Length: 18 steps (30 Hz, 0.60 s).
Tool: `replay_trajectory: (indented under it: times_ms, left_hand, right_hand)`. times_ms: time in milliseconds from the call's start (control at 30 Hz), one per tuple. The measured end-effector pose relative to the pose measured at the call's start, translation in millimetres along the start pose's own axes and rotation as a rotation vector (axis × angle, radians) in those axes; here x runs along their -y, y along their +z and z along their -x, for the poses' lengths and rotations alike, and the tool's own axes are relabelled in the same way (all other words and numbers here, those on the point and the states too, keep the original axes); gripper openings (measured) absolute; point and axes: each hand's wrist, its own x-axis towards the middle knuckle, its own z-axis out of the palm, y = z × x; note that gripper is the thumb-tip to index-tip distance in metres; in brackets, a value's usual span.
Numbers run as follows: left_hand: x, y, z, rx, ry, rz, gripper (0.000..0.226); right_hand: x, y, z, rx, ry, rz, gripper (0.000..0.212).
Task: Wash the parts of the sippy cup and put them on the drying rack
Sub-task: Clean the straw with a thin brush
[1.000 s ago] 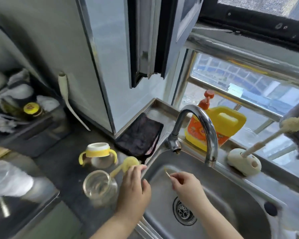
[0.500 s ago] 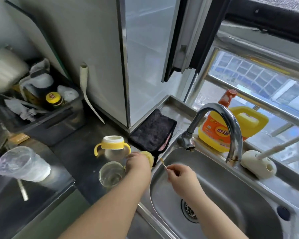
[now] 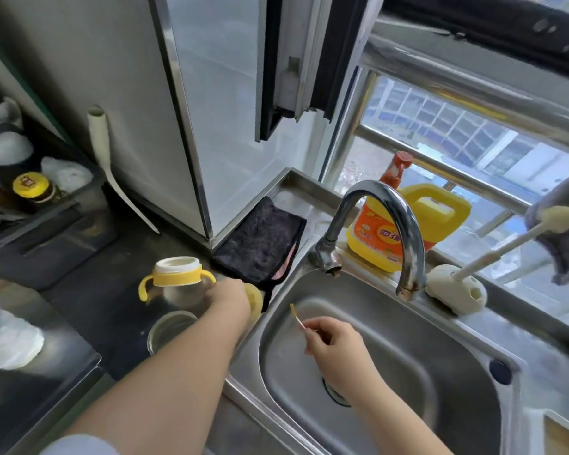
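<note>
A clear sippy cup (image 3: pixel 174 284) with yellow handles and a white-rimmed collar stands on the dark counter left of the sink. In front of it is a clear round cup part (image 3: pixel 168 330), partly hidden by my forearm. My left hand (image 3: pixel 230 298) reaches between the cup and a yellow lid (image 3: pixel 255 300) at the sink's edge, its fingers closed around the lid. My right hand (image 3: pixel 330 344) hovers over the steel sink (image 3: pixel 440 372), pinching a thin stick-like straw brush (image 3: pixel 297 316) that points up and left.
The curved tap (image 3: pixel 391 221) arches over the sink. Behind it stand a yellow detergent jug (image 3: pixel 418 228) and a white holder with a bottle brush (image 3: pixel 454 290). A dark cloth (image 3: pixel 260 241) lies by the wall corner. A black rack with jars (image 3: pixel 30 198) sits far left.
The camera has drifted down and right. My left hand has slid further back along the counter with the yellow lid, toward the sippy cup. My right hand stays over the sink with the thin brush.
</note>
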Motion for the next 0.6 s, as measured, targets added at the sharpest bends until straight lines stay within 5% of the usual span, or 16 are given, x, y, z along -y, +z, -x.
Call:
replay_trajectory:
  times_ms: [233,367,467,600]
  left_hand:
    - [1.3,-35.4,24.7,-0.105,0.072,-0.101,0.040]
    - [8.8,-57.3,65.2,-0.308,0.055,0.052,0.033]
    - [17.0,-51.8,90.6,-0.412,0.060,0.643,0.005]
    - [9.5,-42.2,118.8,0.126,0.116,1.789,0.006]
  right_hand:
    - [13.9,-4.2,-2.0,-0.016,-0.028,-0.030,0.016]
    - [36.4,-12.6,3.1,-0.052,-0.057,-0.131,0.016]
    - [51.1,-27.2,22.1,-0.099,-0.133,-0.201,0.019]
    - [50.2,-45.5,62.0,-0.158,-0.254,-0.188,0.023]
